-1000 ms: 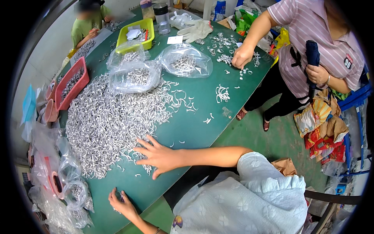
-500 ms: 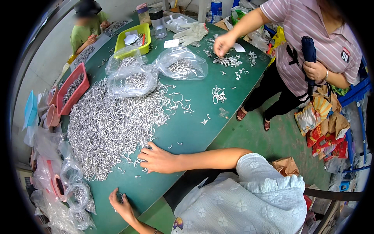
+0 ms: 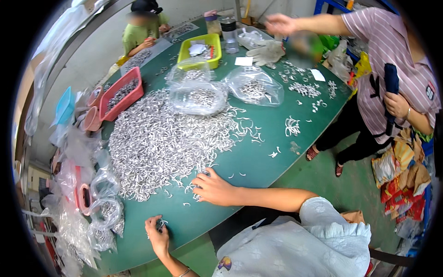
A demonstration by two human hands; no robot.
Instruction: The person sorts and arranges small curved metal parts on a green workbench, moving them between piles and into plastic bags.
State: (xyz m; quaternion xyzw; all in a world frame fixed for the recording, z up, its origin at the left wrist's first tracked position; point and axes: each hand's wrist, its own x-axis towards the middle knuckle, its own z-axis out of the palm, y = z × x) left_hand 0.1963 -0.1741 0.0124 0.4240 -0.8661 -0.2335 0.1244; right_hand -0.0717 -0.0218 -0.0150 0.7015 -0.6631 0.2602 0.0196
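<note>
Right hand (image 3: 217,188) rests fingers on the heap of metal pieces (image 3: 161,143); left hand (image 3: 158,234) pinches some.

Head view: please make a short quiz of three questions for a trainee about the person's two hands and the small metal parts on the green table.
1. True or false: the right hand lies on the near edge of the big pile of small silvery curved parts.
2. What does the left hand hold? A) a few small parts B) a red tray C) a glove
3. Fill in: the clear plastic bags beyond the pile contain ____.

Key:
1. True; its fingers are spread over loose parts on the green table.
2. A; the parts sit at its fingertips.
3. More small silvery parts.
</note>
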